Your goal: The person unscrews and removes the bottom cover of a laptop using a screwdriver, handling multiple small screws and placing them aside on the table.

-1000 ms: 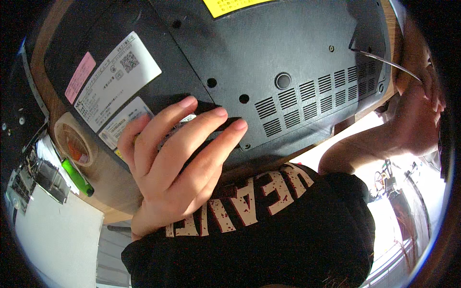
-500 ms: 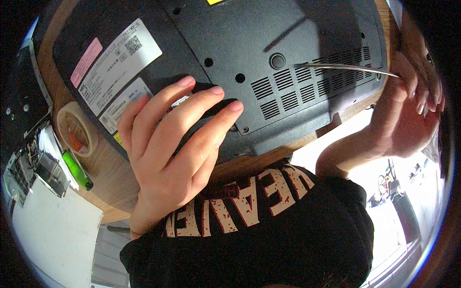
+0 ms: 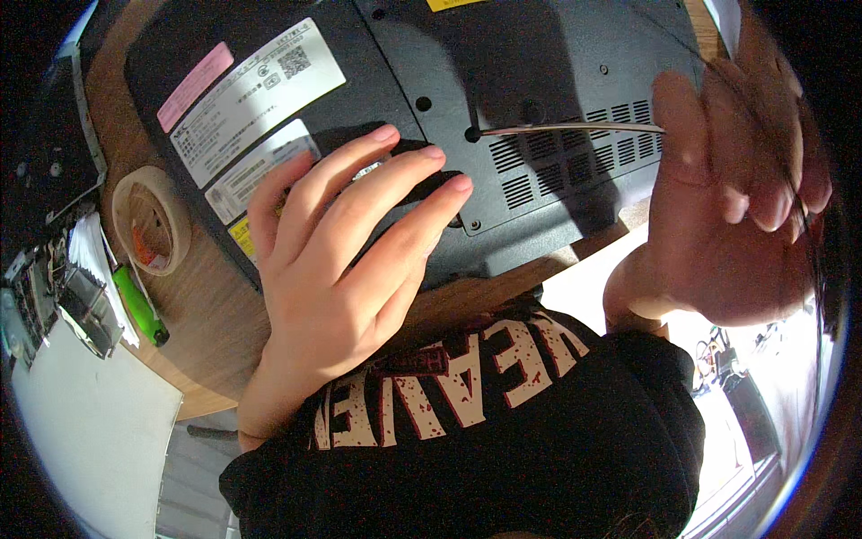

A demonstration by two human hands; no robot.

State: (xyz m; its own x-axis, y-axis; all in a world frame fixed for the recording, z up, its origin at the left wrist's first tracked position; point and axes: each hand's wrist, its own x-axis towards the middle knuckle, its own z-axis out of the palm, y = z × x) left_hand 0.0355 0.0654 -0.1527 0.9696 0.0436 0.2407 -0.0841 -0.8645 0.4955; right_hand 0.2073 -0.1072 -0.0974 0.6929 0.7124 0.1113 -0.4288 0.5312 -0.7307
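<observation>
A black laptop (image 3: 359, 45) lies bottom side up on the table, with white and pink labels and rows of vent slots (image 3: 620, 148). My left hand (image 3: 346, 242) rests on its near left part, fingers spread, holding nothing. My right hand (image 3: 718, 242) is closed around a thin metal screwdriver (image 3: 584, 127), whose handle is hidden in the palm. The shaft runs leftward, almost level, across the vents. Its tip meets a dark screw hole (image 3: 473, 135) beside them; whether it sits inside I cannot tell.
On the wooden table (image 3: 206, 359), a roll of tape (image 3: 121, 216) lies left of the laptop. Beyond it are a green-handled tool (image 3: 139, 305), some electronic parts (image 3: 90, 319) and a black panel (image 3: 54, 135). A white surface (image 3: 81, 422) is at lower left.
My right hand has moved left with the screwdriver, bringing its tip from beside the round rubber foot to the screw hole. The view has shifted slightly; my left hand stays spread on the laptop.
</observation>
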